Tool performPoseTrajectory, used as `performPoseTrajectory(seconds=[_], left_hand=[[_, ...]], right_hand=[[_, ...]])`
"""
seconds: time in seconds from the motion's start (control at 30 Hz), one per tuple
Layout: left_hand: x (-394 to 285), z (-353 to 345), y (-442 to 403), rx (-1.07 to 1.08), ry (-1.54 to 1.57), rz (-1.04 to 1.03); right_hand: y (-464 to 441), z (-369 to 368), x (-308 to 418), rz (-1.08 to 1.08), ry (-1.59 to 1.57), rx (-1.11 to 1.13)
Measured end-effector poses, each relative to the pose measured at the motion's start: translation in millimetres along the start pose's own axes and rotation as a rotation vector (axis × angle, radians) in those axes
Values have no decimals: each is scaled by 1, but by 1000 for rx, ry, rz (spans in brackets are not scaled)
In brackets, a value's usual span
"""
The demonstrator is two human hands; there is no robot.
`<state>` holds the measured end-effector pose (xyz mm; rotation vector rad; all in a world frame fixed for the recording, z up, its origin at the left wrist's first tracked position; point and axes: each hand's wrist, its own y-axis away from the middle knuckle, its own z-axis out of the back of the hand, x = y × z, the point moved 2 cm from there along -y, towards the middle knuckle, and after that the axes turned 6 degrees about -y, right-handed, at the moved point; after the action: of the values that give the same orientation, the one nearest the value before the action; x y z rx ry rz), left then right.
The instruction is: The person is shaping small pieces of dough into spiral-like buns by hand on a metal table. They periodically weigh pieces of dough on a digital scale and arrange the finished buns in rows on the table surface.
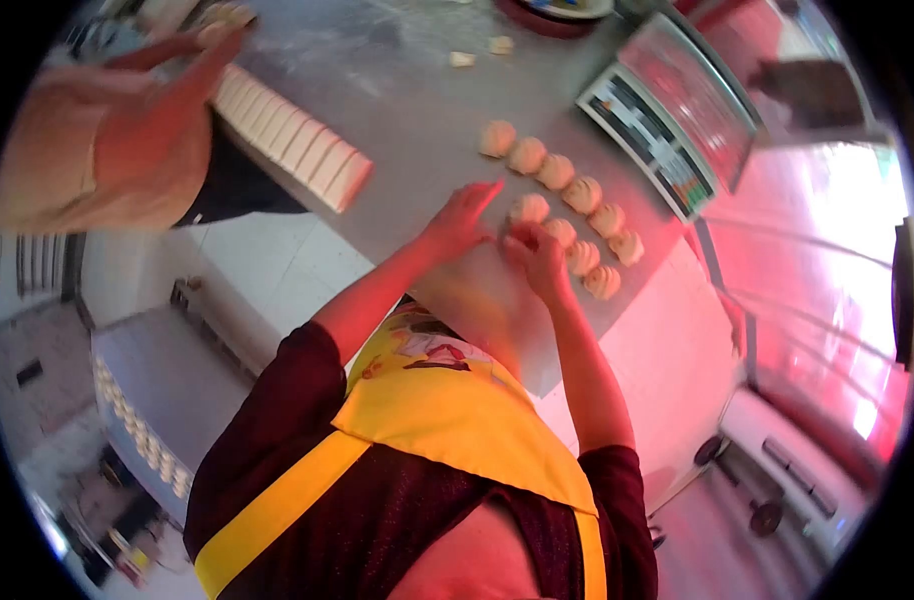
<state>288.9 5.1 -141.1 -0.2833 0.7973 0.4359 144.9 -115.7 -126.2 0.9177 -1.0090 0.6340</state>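
In the head view, the table (397, 130) has a corner just in front of the person, with one edge going off to the left and another up to the right. The yellow apron (447, 420) is close to that corner. A sliced strip (292, 140) lies along the left edge, beside a co-worker (127, 140). A broad stretch of steel lies between the strip and the buns (581, 195), and runs on past two dough bits (462, 60) toward the far side. The scale (667, 110) limits room beyond the buns on the right, and a bowl (557, 12) stands at the top of the view. The buns sit in two slanting rows, six in the far one and four in the near one, both reaching down toward the right edge.

The left hand (462, 222) is released, fingers stretched toward the buns, nothing seen in its grasp; steel shows between its fingertips and the far row. The right hand (537, 258) is at the near row, fingers bent, right beside its first two buns. Its palm is hidden, so I cannot tell whether it grasps or only touches one
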Motion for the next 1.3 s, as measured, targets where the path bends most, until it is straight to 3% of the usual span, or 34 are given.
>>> performPoseTrajectory(seconds=[0.1,0.27,0.4,0.5,0.57,0.6,0.67,0.77,0.87,0.97,1.0,1.07,1.1,1.2,1.3], left_hand=[[39,6,67,54,383,397],[56,19,97,-114,1057,714],[74,20,93,-290,1468,668],[99,17,82,-468,1743,569],[88,45,70,-573,1746,432],[83,49,64,-477,1679,375],[68,52,54,-268,1535,262],[18,48,48,51,1273,313],[-24,30,49,71,1696,314],[-33,-5,48,140,1477,424],[-40,-7,49,166,1430,427],[-53,-5,54,216,1335,440],[-58,-3,57,364,1334,405],[-85,5,64,724,1293,330],[-123,19,64,870,1111,225]], right_hand=[[-80,-66,34,117,81,160],[-172,-202,87,276,546,308],[-171,-253,87,276,581,262],[-125,-216,132,27,22,442],[-112,-180,114,78,-27,246],[-106,-158,104,104,-51,143],[-82,-120,86,-71,-304,370],[-41,-77,54,-448,-660,334],[3,-53,38,-331,-846,149],[35,-41,14,-99,-322,73],[49,-32,23,-36,-280,109],[64,7,35,-54,-21,97],[71,25,41,-66,111,93],[83,52,62,-8,-358,220],[94,43,68,-63,-408,438]])
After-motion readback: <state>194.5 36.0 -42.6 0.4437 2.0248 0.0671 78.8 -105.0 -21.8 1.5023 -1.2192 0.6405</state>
